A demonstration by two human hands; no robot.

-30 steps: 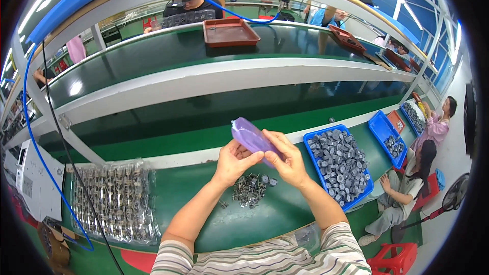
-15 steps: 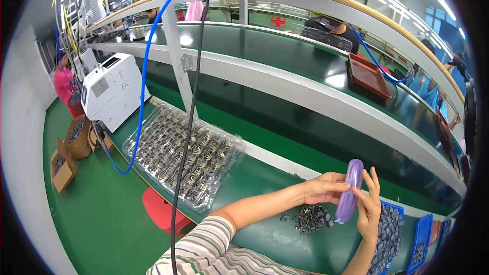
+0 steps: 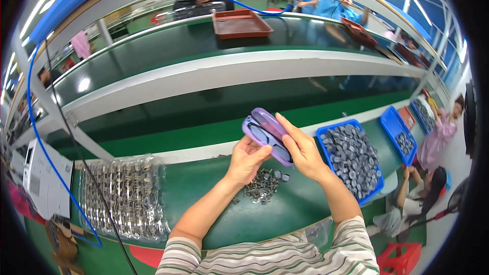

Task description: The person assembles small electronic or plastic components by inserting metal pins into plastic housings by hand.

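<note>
A purple glasses case (image 3: 269,121) is held up over the bench, its lid partly raised. Inside lie glasses (image 3: 261,133) with dark frames, partly covered by the lid. My left hand (image 3: 246,161) grips the case from its left and lower side, thumb along the edge. From the other side, my right hand (image 3: 304,148) holds the lid and the right end, fingers pressed along it. Below the hands is a small heap of metal parts (image 3: 261,187), with a few dark round pieces (image 3: 281,175) at its edge.
A blue tray (image 3: 321,131) full of grey round parts stands right of my hands. Another blue tray (image 3: 391,122) lies beyond it. On the left is a clear plastic tray (image 3: 162,198) of metal pieces. A black cable (image 3: 86,168) hangs at the left. Other people sit on the right.
The glasses case has gone from closed to partly open, showing glasses inside. The whole view has swung to the right, and the hands now appear nearer the picture's middle.
</note>
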